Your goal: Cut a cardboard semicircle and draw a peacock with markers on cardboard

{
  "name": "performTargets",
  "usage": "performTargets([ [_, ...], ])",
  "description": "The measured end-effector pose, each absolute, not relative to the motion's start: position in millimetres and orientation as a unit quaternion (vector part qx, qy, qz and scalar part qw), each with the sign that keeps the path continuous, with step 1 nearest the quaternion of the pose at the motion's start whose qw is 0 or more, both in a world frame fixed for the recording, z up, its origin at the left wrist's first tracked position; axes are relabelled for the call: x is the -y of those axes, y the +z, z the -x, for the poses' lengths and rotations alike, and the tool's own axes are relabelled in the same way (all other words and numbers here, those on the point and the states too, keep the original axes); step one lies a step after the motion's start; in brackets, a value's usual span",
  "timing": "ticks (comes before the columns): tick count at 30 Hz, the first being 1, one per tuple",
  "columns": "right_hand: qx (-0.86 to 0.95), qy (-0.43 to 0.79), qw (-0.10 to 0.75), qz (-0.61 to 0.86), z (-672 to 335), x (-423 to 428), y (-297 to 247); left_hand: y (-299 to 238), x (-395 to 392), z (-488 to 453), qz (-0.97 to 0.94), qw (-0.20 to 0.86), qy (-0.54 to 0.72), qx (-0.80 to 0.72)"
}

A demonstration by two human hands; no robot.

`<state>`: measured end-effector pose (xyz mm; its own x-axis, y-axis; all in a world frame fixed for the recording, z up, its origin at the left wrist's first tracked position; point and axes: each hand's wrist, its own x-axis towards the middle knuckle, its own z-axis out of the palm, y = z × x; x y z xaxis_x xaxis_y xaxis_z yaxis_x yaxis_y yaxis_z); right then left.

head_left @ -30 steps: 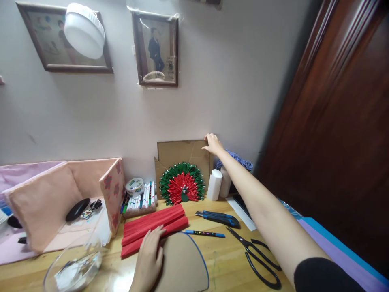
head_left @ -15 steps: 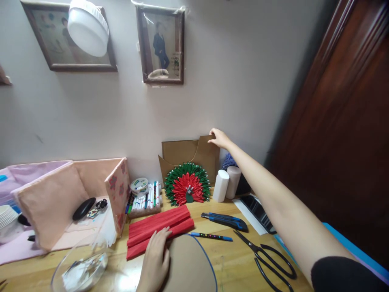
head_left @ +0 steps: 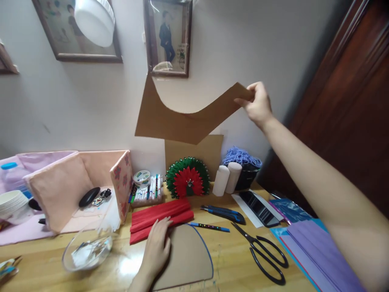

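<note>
My right hand (head_left: 257, 101) is closed on the right end of a brown cardboard sheet (head_left: 176, 123) with a curved cut-out along its top edge, held up in front of the wall. Down on the table, my left hand (head_left: 158, 245) lies flat with its fingers out. It rests on folded red crepe paper (head_left: 158, 217) and the edge of a rounded cardboard piece (head_left: 188, 255) outlined in blue. To the right of these lie a blue marker (head_left: 209, 227), a blue-and-black utility knife (head_left: 225, 213) and black-handled scissors (head_left: 264, 251).
A green-and-red fan-shaped craft (head_left: 188, 178) stands before another cardboard sheet (head_left: 209, 146). Nearby are white rolls (head_left: 221, 180), a marker box (head_left: 148, 196) with tape and a phone (head_left: 258, 207). A glass bowl (head_left: 68, 257) and peach fabric box (head_left: 57, 194) are left; purple paper (head_left: 322, 251) lies right.
My right hand has lifted the cut-out cardboard up from behind the fan-shaped craft, and a plain sheet now shows there. My left hand has stayed on the red paper and cardboard.
</note>
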<state>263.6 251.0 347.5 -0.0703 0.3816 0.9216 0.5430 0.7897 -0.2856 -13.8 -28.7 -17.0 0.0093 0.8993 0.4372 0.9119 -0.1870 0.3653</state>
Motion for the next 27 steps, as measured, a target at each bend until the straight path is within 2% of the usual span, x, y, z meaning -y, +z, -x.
performTargets([
  [4, 0.704, -0.070, 0.650, 0.277, -287.2, -212.9, 339.7, -14.7, 29.0, 13.3, 0.715, 0.018, -0.308, 0.628],
  [9, 0.670, -0.077, 0.701, 0.233, -307.0, -151.2, 293.8, 3.2, 33.6, 4.0, 0.681, 0.061, -0.327, 0.652],
  [16, 0.672, -0.034, 0.682, 0.286, -326.7, -96.2, 256.5, 22.5, 27.9, -0.8, 0.685, 0.033, -0.181, 0.705],
  [22, 0.670, 0.040, 0.687, 0.279, -340.1, -71.7, 232.0, 3.1, 26.2, 20.0, 0.677, 0.048, -0.204, 0.705],
  [24, 0.670, 0.069, 0.690, 0.266, -340.1, -61.1, 218.7, -1.5, 25.2, 29.7, 0.676, 0.023, -0.221, 0.702],
  [27, 0.674, 0.096, 0.691, 0.244, -336.8, -41.5, 197.2, -1.9, 25.0, 40.7, 0.682, -0.072, -0.262, 0.679],
])
